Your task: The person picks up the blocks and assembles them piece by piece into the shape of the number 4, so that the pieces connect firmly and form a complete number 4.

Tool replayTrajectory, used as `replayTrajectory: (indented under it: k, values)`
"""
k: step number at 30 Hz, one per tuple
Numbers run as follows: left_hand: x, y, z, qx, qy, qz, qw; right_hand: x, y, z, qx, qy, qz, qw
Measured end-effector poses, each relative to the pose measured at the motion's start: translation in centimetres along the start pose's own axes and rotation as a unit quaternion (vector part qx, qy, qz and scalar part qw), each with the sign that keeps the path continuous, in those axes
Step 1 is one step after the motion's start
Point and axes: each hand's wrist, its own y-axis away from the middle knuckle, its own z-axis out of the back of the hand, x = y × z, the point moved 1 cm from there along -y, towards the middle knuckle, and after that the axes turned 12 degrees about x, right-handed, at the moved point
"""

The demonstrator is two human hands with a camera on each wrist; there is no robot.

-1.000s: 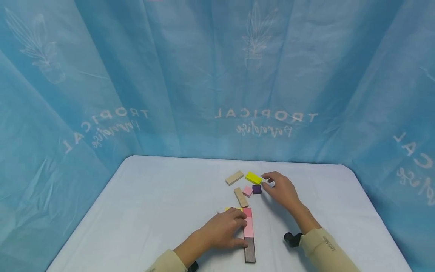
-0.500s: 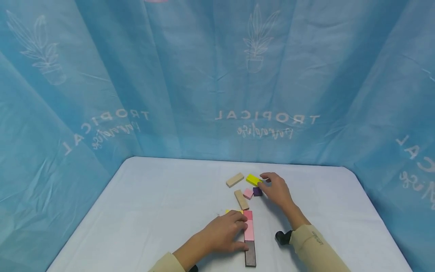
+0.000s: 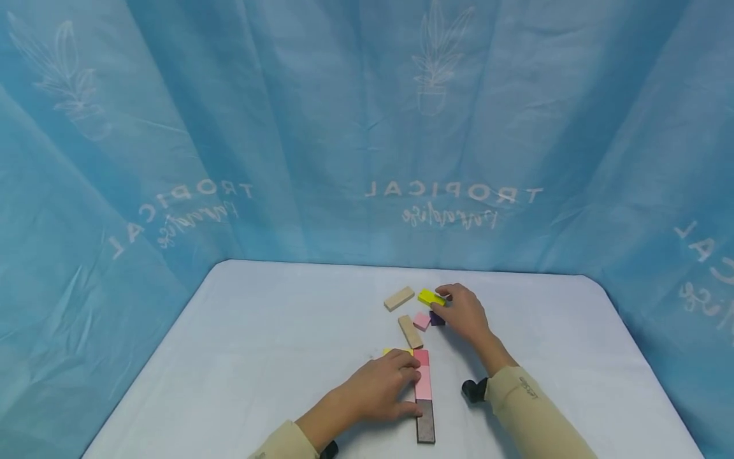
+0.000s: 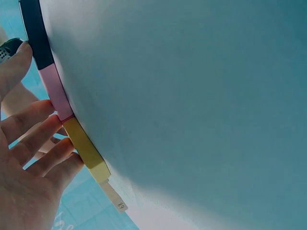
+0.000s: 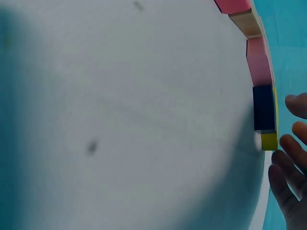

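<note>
Head: my left hand spread, thumb at dark block, fingertips by pink block. My right hand parted around right end of far yellow block, purple block beside it. Left wrist: fingertips along pink block and near yellow block. Right wrist: thumb well apart from fingers; can't tell contact.

Left grip beside blocks — dark, pink, yellow
</note>
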Motion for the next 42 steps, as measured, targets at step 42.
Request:
replayTrajectory:
  k: [42]
  values:
    - [0.3,0.2,-0.2,0.001,0.024,-0.004,0.9997,0.7,-0.4,-0.3,-0.063,0.004,0.014,0.9979]
